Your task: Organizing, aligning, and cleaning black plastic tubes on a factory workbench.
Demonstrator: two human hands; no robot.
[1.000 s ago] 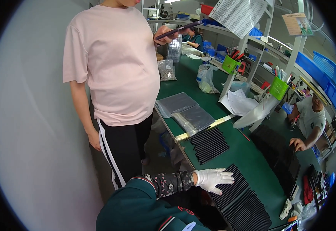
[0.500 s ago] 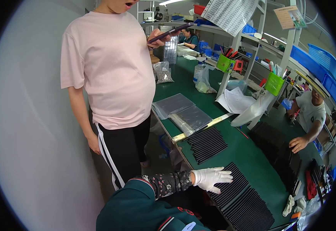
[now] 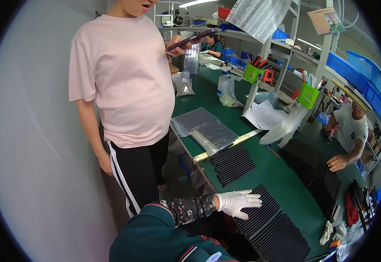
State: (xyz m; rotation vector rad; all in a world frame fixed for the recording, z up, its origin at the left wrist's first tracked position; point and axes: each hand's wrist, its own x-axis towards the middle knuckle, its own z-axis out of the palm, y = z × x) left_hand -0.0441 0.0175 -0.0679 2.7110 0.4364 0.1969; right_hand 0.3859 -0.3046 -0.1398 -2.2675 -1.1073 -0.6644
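Note:
My left hand (image 3: 238, 203), in a white glove with a dark flowered sleeve cover behind it, lies palm down with fingers stretched out. It rests at the upper left edge of a row of thin black rods or tubes (image 3: 267, 207) lined up side by side. A second row of the same black pieces (image 3: 284, 238) lies below, against the first. Farther up the bench sits a smaller group of black rods (image 3: 233, 164). My right hand is out of the picture.
The green bench (image 3: 264, 162) carries clear plastic bags (image 3: 214, 134), a yellow strip (image 3: 201, 156), papers (image 3: 264, 115) and a dark stack (image 3: 312, 168) touched by a co-worker's hand (image 3: 337, 163). A person in a pink shirt (image 3: 127, 83) stands at left holding a phone (image 3: 191, 39).
The whole view has shifted very slightly. My left hand stays on the black rods, with no other visible change.

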